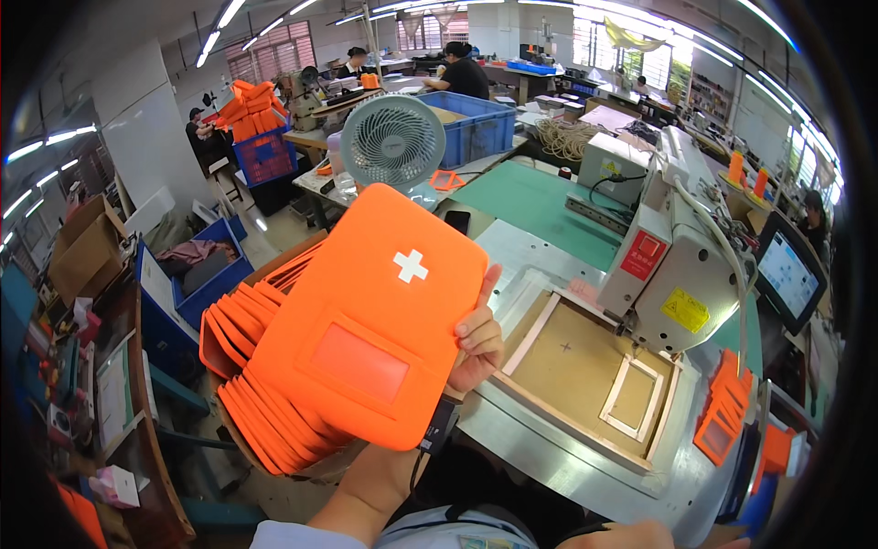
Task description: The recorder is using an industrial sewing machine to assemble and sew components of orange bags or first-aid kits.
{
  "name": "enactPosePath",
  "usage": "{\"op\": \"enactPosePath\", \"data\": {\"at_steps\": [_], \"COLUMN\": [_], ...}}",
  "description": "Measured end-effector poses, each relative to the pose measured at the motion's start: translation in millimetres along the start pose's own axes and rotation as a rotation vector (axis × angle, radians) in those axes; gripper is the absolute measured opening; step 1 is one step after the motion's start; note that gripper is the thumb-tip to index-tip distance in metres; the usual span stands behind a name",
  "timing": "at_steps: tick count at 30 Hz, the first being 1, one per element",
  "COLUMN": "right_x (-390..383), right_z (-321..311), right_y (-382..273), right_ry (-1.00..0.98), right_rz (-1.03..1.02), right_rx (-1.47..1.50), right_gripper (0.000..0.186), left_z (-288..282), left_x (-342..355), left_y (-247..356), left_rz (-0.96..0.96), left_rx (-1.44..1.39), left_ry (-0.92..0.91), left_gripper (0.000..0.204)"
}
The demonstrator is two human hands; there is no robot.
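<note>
My left hand (477, 346) grips an orange first-aid case panel (320, 302) by its right edge, fingers curled at the rim. The panel has rounded corners, a white cross and a framed clear window, and it is tilted up in front of me. Behind and below it, a stack of similar orange panels (247, 339) stands in a box, partly hidden. At the lower edge only part of my right hand (626, 536) shows, and its fingers are hard to see. A wooden frame (535, 343) with a smaller pale frame inside lies under the sewing machine head (681, 288).
A control screen (788, 265) stands right of the machine. Small orange window frames (722, 412) lie on the metal table (540, 448). Beyond are a fan (393, 142), a phone (457, 221) and a blue crate (489, 128). Other people work farther back.
</note>
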State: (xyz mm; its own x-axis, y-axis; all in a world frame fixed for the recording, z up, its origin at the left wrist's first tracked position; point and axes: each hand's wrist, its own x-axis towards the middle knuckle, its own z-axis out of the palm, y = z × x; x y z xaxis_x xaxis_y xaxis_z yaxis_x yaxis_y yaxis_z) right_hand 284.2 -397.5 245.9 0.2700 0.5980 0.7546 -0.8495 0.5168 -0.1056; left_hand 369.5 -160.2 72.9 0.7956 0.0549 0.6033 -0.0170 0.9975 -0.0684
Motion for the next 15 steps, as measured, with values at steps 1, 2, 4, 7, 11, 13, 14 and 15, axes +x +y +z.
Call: {"op": "enactPosePath", "data": {"at_steps": [1,2,4,7,11,13,14,15], "right_x": [2.8,2.6,-0.8,-1.0,10.5,1.9,-3.2,-7.7], "right_z": [-0.6,-1.1,-2.4,-0.3,-6.5,-6.4,-5.8,-5.4], "right_y": [-0.4,0.6,4.1,3.0,0.4,7.0,7.1,7.8], "right_ry": [-0.017,-0.032,-0.059,-0.048,-0.151,-0.129,-0.115,-0.103], "right_rz": [-0.006,-0.022,-0.062,-0.051,0.0,-0.032,-0.049,-0.066], "right_rx": [-0.018,-0.041,-0.091,-0.092,-0.036,0.016,0.006,-0.003], "right_gripper": [0.068,0.068,0.068,0.068,0.069,0.068,0.069,0.069], "left_z": [7.0,11.5,14.3,8.8,3.4,4.5,5.0,6.5], "left_x": [3.0,5.7,10.8,13.7,12.5,9.7,8.4,7.6], "left_y": [-0.4,-0.6,0.6,2.8,5.9,9.5,11.8,15.2], "left_rz": [-0.003,-0.005,-0.018,-0.032,0.029,0.068,0.087,0.096], "left_rx": [0.051,0.101,0.096,0.055,0.037,0.13,0.175,0.215], "left_ry": [-0.023,-0.046,-0.116,-0.224,-0.272,-0.217,-0.189,-0.183], "left_gripper": [0.057,0.057,0.057,0.06,0.06,0.057,0.056,0.056]}}
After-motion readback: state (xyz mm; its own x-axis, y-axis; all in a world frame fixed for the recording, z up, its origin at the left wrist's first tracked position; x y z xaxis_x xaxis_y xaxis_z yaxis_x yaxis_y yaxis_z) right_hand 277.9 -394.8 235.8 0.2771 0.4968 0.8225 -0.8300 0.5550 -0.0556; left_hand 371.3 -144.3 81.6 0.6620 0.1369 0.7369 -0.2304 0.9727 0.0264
